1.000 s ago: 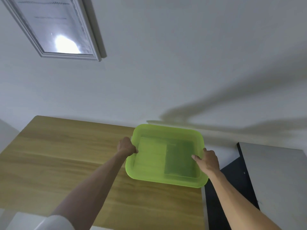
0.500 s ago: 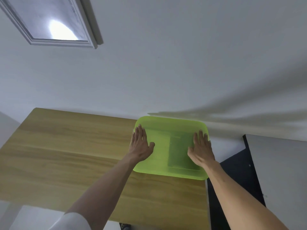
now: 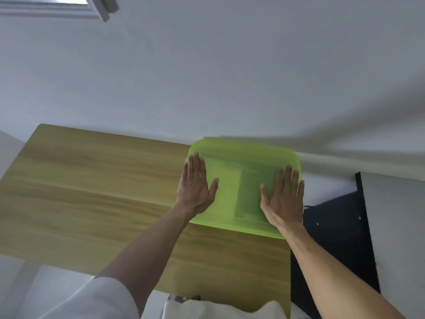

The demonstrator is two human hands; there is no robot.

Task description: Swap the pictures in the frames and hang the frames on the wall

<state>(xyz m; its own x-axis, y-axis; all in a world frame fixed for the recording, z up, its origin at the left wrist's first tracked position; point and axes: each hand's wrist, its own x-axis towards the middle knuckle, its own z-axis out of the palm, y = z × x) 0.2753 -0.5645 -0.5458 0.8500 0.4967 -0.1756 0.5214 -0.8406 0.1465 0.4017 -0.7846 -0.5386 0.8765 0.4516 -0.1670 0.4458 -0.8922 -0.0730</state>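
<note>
Wooden table (image 3: 92,192), green bin (image 3: 241,157) — darker rectangle inside, both hands flat.

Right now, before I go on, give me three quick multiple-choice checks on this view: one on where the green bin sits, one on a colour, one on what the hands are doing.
1. Where on the wooden table is the green bin?
A. its far right corner, by the wall
B. its near left corner
C. on the floor under it

2. What colour is the frame on the wall, top left?
A. black
B. red
C. white

3. How are the left hand and right hand set?
A. both in fists
B. both flat on the bin, fingers straight
C. one lifting the frame

Answers: 1 A, the bin lies at the table's right end against the wall. 2 C, the moulding shows pale white. 3 B, both palms lie spread on the bin.
</note>
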